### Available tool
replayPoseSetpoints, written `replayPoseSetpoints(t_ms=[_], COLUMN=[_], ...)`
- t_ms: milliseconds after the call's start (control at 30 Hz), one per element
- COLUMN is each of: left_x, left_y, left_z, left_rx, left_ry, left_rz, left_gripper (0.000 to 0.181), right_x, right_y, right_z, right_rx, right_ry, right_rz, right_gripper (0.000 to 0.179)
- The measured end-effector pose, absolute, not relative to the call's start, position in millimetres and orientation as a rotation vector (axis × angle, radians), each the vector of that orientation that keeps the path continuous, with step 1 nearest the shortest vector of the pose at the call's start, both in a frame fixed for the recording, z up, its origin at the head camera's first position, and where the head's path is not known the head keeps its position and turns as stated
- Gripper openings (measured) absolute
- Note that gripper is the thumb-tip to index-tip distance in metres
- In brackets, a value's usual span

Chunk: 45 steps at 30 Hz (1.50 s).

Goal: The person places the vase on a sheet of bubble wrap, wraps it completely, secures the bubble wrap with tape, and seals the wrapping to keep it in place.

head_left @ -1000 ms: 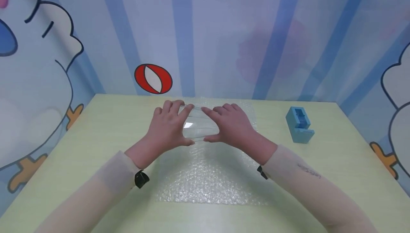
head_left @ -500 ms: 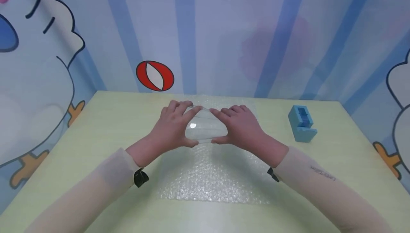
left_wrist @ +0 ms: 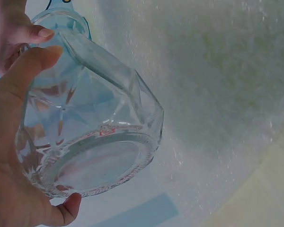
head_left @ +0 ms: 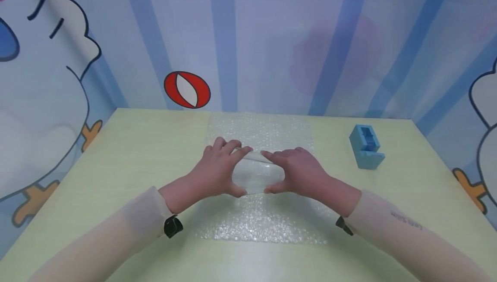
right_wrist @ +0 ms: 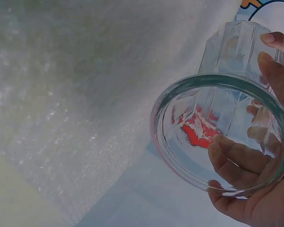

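Both hands hold a clear faceted glass jar [head_left: 258,176] on its side over a sheet of bubble wrap [head_left: 260,221]. My left hand [head_left: 217,170] grips the base end, with the thumb by the round patterned bottom of the jar [left_wrist: 102,163]. Around the other end my right hand [head_left: 303,172] curls its fingers, close to the wide round mouth of the jar [right_wrist: 213,81]. In the right wrist view the mouth is open, and fingers and a red patch show through the glass. The palms hide both ends of the jar in the head view.
A light-blue block with a hollow top, shaped like a tape dispenser [head_left: 366,148], stands on the pale table [head_left: 155,139] to the right. Behind the table rises a striped blue backdrop [head_left: 264,40] with cartoon figures. Dark straps sit at both wrists.
Both hands have brought the jar nearer to the person, slightly right in the head view. More of the bubble wrap's far part now shows. The blue block stays in place.
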<state>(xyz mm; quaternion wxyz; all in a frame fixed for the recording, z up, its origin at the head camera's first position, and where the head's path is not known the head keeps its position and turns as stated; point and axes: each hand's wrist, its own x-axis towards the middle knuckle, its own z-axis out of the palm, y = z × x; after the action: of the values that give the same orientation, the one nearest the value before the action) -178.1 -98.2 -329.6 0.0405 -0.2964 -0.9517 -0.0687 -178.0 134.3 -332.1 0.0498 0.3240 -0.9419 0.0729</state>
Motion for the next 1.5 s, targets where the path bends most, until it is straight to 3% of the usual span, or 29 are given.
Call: replayPoseSetpoints(t_ms=[567, 1500], left_x=[-169.3, -173.7], left_y=[-99.0, -94.0], left_z=[-334.1, -340.6], left_rx=[-0.962, -0.942], left_ry=[-2.977, -2.998], left_rz=[-0.220, -0.207], left_gripper=[0.095, 0.093], right_x=[-166.2, -175.1], right_y=[137.9, 143.0], right_z=[-346.1, -361.4], right_rx=[1.013, 1.000], right_ry=[-2.883, -2.919], right_rz=[0.328, 0.437], right_gripper=[0.081, 0.085])
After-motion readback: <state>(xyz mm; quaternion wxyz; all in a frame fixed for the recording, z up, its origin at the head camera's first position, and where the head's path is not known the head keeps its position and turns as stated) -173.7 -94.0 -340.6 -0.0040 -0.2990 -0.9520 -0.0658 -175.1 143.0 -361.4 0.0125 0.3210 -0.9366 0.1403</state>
